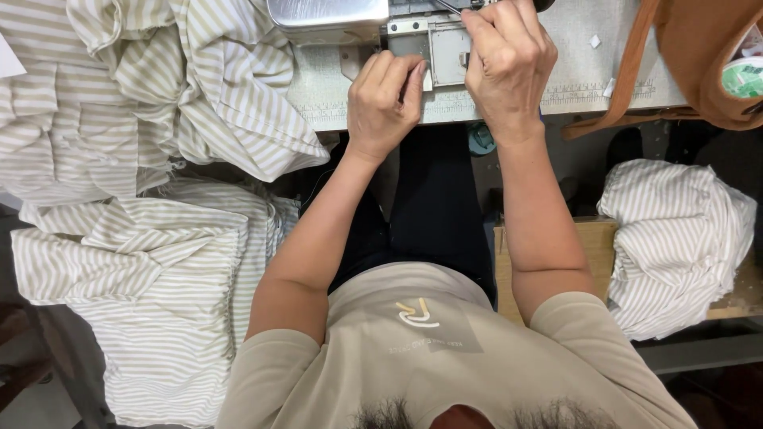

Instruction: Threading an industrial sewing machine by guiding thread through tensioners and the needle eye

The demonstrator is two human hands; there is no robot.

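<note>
Both bare hands sit at the hard silver metal plate (447, 49) on the bench (572, 79): left hand (384, 99) curled beside it, right hand (509, 59) pinching something too small to tell, soft striped cloth (199, 87) lying nearby.

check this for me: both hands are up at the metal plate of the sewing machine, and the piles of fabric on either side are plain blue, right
Not quite. The left hand and right hand are indeed at the metal plate of the sewing machine. But the head view shows the fabric piles, left and right, striped beige and white, not plain blue.
</note>
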